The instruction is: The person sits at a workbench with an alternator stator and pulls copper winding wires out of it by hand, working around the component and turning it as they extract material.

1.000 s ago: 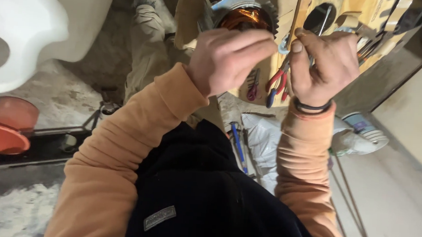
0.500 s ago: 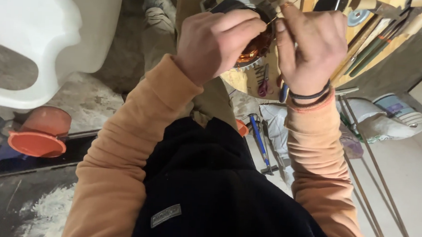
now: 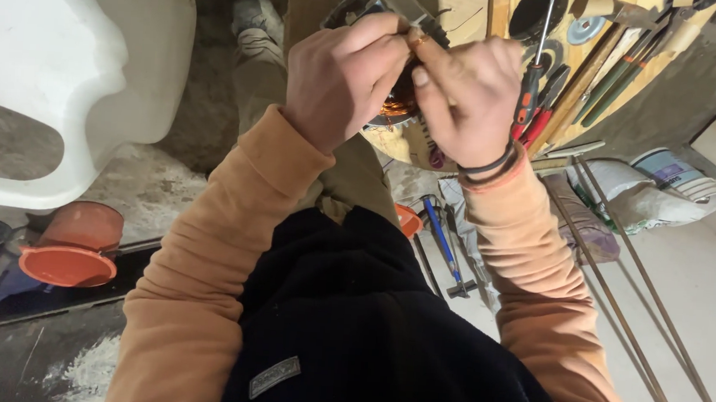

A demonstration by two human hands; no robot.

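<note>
Where apart before, hands (image 3: 406, 84) together.

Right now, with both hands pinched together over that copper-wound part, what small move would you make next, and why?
Probably a short, gentle pull with the right hand while the left hand steadies. Both sets of fingertips meet at one small spot above the copper winding, apparently pinching something thin there, though what exactly is too small to tell.

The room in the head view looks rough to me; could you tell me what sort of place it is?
Probably a small repair workshop. A wooden board carries screwdrivers and other hand tools, metal rods lie on the dusty floor, and both hands, left hand and right hand, work on a copper-wound motor part.
</note>
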